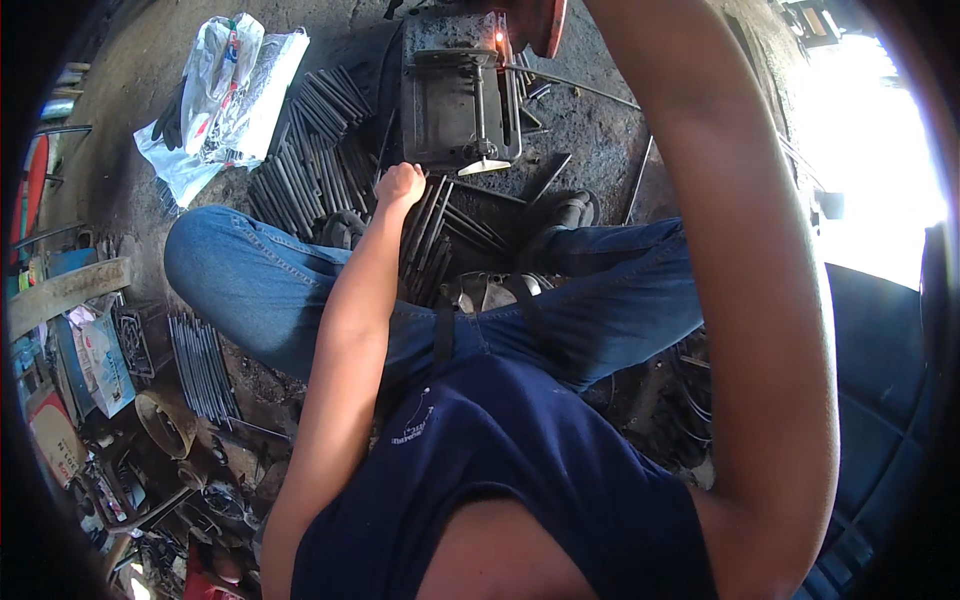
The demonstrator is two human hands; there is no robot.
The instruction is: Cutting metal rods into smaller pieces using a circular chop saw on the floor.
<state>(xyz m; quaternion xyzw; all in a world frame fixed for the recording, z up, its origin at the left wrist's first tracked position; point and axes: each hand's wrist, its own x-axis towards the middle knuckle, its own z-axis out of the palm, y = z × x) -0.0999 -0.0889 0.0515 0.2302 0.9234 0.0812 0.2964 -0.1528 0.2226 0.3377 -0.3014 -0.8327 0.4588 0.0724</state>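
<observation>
My left hand (402, 184) is closed, just in front of the near edge of a dark metal cutting machine (430, 115). What its fingers hold, if anything, is hidden. Beside it, the machine's screw clamp (480, 120) ends in a pale crossbar handle (484, 167). My right arm (720, 150) reaches up past the top edge, so that hand is out of sight. Near where the arm leaves the picture is a red machine part (552, 28). An orange glow (499, 37) shows at the machine's far right. A thin rod (575, 85) sticks out to the right from there.
Dark metal rods (310, 165) lie piled left of the machine, and more rods (428, 235) lie between my legs. Another bundle (202, 365) is by my left knee. White plastic sacks (225, 90) lie at the far left. Boxes and metal clutter line the left side.
</observation>
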